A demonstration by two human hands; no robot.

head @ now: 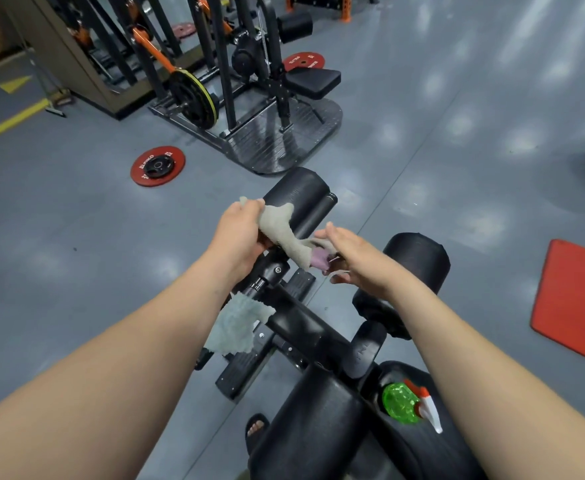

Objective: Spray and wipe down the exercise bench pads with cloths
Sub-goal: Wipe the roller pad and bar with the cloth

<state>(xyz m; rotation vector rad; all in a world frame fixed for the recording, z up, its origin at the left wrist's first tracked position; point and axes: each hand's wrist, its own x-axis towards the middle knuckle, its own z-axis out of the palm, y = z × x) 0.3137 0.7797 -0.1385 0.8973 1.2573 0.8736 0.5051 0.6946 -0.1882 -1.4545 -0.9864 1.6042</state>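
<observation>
My left hand (241,230) grips a beige cloth (284,230) over the black roller pad (298,199) at the far end of the bench. My right hand (353,258) reaches toward the cloth's lower end, where a pink cloth (318,259) shows under its fingers; whether it grips that one is hidden. A pale blue-green cloth (239,323) hangs below my left forearm over the bench frame (294,327). A second roller pad (419,261) lies to the right. On the large black bench pad (318,420) near me stands a green spray bottle (403,403) with a white and red trigger.
A red weight plate (158,166) lies on the grey floor to the left. A black weight machine (249,98) with a steel footplate stands ahead. A red mat (578,299) lies at the right. A sandalled foot (256,427) shows beside the bench.
</observation>
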